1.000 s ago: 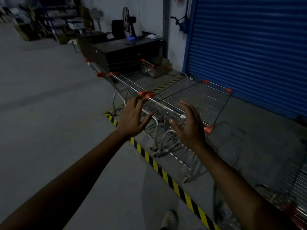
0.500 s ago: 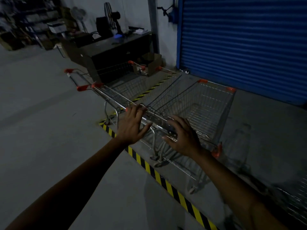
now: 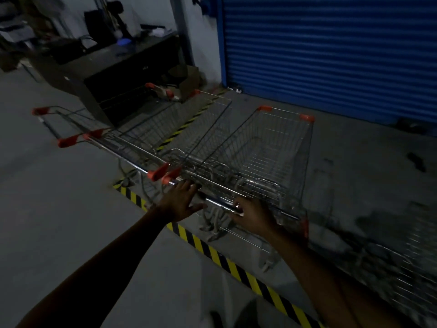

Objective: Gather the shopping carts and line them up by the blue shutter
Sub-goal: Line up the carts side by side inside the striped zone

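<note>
The nearest shopping cart is shown standing on the grey floor, its basket pointed toward the blue shutter, from which it is set a little apart. Its handle bar is met by both hands. The left hand is laid on the bar near its orange end cap, with the fingers straight and spread. The right hand is placed further along the bar, and its fingers are curled over it. A second cart and a third cart are lined up just beside the first, on its left, in a staggered row. A yellow-and-black hazard stripe is seen running across the floor beneath the carts' rear wheels. A further cart, blurred, is visible at the right edge. Behind the row, a dark table and a cardboard box are placed against the wall.
</note>
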`<control>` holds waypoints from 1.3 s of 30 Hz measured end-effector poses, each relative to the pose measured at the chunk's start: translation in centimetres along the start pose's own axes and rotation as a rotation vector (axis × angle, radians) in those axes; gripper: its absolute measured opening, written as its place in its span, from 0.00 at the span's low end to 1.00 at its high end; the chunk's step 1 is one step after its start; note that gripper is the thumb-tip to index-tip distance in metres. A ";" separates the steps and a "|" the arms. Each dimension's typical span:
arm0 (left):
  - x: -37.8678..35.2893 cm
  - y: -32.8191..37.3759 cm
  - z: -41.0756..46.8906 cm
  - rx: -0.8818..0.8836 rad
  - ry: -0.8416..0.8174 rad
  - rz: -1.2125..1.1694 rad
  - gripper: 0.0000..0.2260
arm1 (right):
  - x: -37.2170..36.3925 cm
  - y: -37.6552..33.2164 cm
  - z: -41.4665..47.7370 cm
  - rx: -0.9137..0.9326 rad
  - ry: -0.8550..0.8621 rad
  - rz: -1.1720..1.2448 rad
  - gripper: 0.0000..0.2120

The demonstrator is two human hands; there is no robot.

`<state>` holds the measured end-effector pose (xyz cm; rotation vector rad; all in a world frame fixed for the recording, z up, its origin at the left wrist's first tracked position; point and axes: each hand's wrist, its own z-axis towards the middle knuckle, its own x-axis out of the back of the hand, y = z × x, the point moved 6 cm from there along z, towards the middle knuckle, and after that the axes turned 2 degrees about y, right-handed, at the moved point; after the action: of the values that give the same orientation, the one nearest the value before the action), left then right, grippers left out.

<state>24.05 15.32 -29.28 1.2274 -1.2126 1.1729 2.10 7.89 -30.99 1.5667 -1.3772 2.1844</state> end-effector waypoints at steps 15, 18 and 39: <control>-1.2 -2.1 12.0 -0.459 -0.002 0.088 0.46 | 2.2 3.3 4.2 -0.310 -0.037 -0.243 0.25; -2.1 -2.0 15.1 -0.473 -0.031 0.024 0.47 | 3.5 5.4 4.2 -0.430 0.008 -0.341 0.32; 0.2 6.6 30.5 -0.317 -0.141 0.062 0.47 | 13.8 21.7 7.8 -0.664 -0.007 -0.568 0.56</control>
<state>17.10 -15.13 -29.57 1.0518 -1.4878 0.9057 -10.90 -15.60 -32.47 1.4485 -1.2596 1.2272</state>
